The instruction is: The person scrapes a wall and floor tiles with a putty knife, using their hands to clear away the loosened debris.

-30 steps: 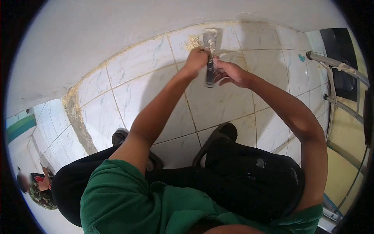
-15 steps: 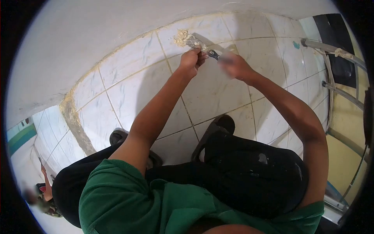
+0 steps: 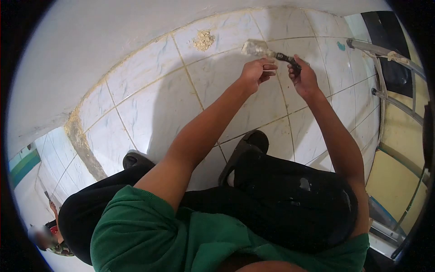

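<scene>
A small heap of pale crumbs point(image 3: 204, 40) is lying on the white floor tiles point(image 3: 136, 97), to the left of both hands. Next rightward, a putty knife point(image 3: 270, 52) is pointing its smeared blade roughly toward that heap, its long axis running sideways and slanting back toward the person at the handle. The left hand point(image 3: 257, 75) is hovering nearest the blade, fingers slightly parted; contact is impossible to tell. Farther right, the right hand point(image 3: 302, 78) is gripping the black handle point(image 3: 285, 58).
</scene>
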{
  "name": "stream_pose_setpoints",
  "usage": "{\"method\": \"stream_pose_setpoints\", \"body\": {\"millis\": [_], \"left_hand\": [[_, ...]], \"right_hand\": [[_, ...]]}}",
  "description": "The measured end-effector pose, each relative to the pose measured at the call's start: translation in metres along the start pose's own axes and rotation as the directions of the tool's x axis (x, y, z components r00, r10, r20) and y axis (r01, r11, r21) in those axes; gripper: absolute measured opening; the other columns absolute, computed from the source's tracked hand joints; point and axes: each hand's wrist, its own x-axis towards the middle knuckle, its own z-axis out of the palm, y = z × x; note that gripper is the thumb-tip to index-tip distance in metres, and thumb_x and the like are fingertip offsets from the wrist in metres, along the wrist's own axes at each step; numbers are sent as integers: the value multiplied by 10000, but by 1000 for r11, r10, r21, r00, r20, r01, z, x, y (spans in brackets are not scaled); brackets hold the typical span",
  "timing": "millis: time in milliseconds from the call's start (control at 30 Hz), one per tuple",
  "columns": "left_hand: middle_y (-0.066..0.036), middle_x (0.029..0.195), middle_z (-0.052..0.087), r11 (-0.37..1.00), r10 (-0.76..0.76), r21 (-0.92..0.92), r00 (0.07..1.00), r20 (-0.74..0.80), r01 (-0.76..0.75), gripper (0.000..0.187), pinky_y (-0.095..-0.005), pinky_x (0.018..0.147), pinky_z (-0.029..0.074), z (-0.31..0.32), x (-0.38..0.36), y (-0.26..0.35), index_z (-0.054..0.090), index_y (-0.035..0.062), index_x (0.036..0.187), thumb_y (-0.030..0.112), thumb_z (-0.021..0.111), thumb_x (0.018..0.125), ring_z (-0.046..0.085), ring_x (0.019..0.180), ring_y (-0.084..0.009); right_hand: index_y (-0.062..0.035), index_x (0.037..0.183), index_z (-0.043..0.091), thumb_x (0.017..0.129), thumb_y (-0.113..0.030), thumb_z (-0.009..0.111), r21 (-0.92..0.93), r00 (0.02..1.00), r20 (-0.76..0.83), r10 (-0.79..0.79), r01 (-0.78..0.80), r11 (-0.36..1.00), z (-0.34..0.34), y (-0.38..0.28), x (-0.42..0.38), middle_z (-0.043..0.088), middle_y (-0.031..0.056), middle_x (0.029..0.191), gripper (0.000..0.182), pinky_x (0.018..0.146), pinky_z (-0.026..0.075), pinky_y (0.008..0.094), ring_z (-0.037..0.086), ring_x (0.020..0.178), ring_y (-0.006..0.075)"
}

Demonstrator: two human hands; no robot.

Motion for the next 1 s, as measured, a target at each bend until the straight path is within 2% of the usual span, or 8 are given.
{"method": "stream_pose_setpoints", "body": {"millis": [133, 267, 367, 467, 567, 667, 867, 1000], "left_hand": [[-110, 917, 622, 953, -38, 304, 995, 97, 7, 343, -275, 697, 434, -13, -5, 5, 568, 23, 1047, 307, 460, 887, 580, 745, -181], [-107, 870, 638, 920, -58, 392, 991, 124, 5, 320, -276, 672, 438, -41, -21, 4, 573, 13, 1024, 264, 468, 858, 592, 722, -164], [-103, 841, 635, 901, -101, 433, 982, 159, 22, 299, -275, 667, 441, -50, -32, 1, 577, 26, 1019, 255, 459, 868, 594, 714, -163], [-102, 817, 630, 869, -164, 492, 970, 179, 56, 283, -282, 682, 453, -52, -43, 1, 577, 33, 1026, 242, 438, 893, 599, 717, -165], [-85, 781, 631, 836, -198, 544, 962, 187, 66, 279, -276, 678, 451, -51, -48, 4, 584, 43, 1016, 246, 432, 899, 600, 700, -155], [-74, 760, 629, 829, -213, 553, 960, 184, 79, 281, -269, 666, 447, -54, -49, 5, 590, 47, 1009, 252, 430, 902, 597, 691, -146], [-60, 718, 617, 819, -217, 567, 961, 170, 85, 288, -253, 641, 441, -69, -45, 6, 594, 50, 1012, 259, 427, 905, 586, 658, -135], [-54, 676, 610, 837, -205, 540, 965, 160, 88, 280, -248, 616, 419, -75, -44, 7, 602, 63, 979, 286, 463, 884, 558, 622, -119]], "right_hand": [[-62, 858, 570, 800, -226, 641, -114, 982, -124, -145, 131, 985, -3, -14, 42, 548, 29, 647, 188, 489, 396, 200, 487, 547, 93], [-77, 750, 542, 780, -206, 668, -66, 964, -212, -163, 152, 986, -5, -23, 84, 529, 18, 619, 183, 408, 341, 185, 448, 483, 78], [-85, 699, 520, 780, -216, 666, -68, 958, -227, -178, 167, 984, -4, -30, 109, 515, 15, 594, 213, 413, 352, 205, 439, 470, 83], [-73, 692, 534, 789, -227, 654, -147, 900, -322, -295, 261, 954, 6, -27, 129, 524, 21, 586, 219, 417, 366, 225, 452, 464, 91], [-60, 695, 548, 799, -241, 642, -328, 836, -318, -448, 347, 879, 24, -19, 136, 539, 30, 590, 230, 422, 380, 229, 472, 463, 99], [-51, 705, 558, 807, -251, 634, -288, 907, -243, -343, 271, 919, 43, -11, 129, 554, 36, 600, 237, 430, 391, 224, 493, 477, 99], [-64, 717, 557, 813, -244, 631, -87, 931, -244, -271, 258, 962, 36, -16, 124, 557, 30, 608, 217, 436, 397, 226, 496, 485, 96], [-52, 735, 562, 815, -248, 630, -252, 902, -267, -340, 275, 928, 22, -20, 122, 563, 35, 616, 222, 462, 425, 228, 517, 508, 99]]}}
